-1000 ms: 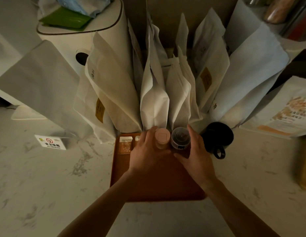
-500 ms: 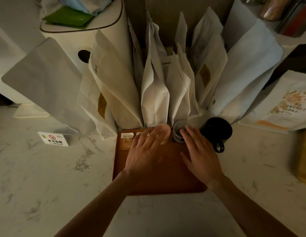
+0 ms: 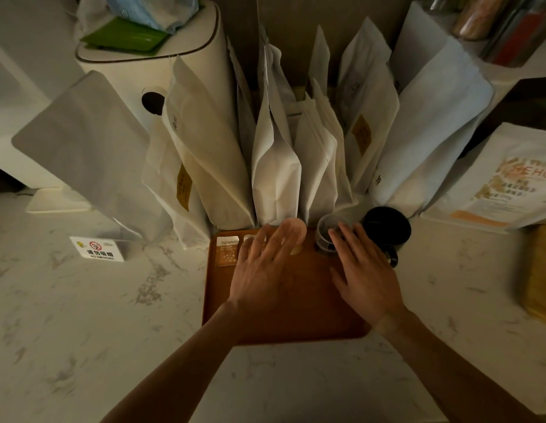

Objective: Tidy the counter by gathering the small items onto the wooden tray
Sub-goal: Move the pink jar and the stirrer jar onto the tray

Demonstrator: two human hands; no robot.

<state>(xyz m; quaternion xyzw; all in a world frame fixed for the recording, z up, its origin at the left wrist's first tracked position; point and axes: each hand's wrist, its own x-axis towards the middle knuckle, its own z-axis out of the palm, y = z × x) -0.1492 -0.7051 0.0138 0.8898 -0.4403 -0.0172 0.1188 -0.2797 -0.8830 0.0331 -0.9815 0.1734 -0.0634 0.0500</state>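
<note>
A brown wooden tray (image 3: 299,312) lies on the marble counter in front of me. At its far edge stand a small jar with a pink lid (image 3: 297,228) and a clear small jar (image 3: 325,236). A small white-and-tan sachet (image 3: 226,250) lies at the tray's far left corner. My left hand (image 3: 265,270) hovers flat over the tray, fingers spread, its fingertips at the pink-lidded jar. My right hand (image 3: 363,273) is open too, fingertips touching the clear jar's near side. Neither hand holds anything.
A black mug (image 3: 387,230) stands just right of the tray. Several white paper bags (image 3: 274,166) lean in a row behind it. A no-smoking sign (image 3: 98,248) stands at left, a white appliance (image 3: 149,68) behind, and a printed pouch (image 3: 506,184) at right.
Both hands have let go of the two small jars, opened flat and drawn back slightly toward me. The jars stay standing at the tray's far edge.
</note>
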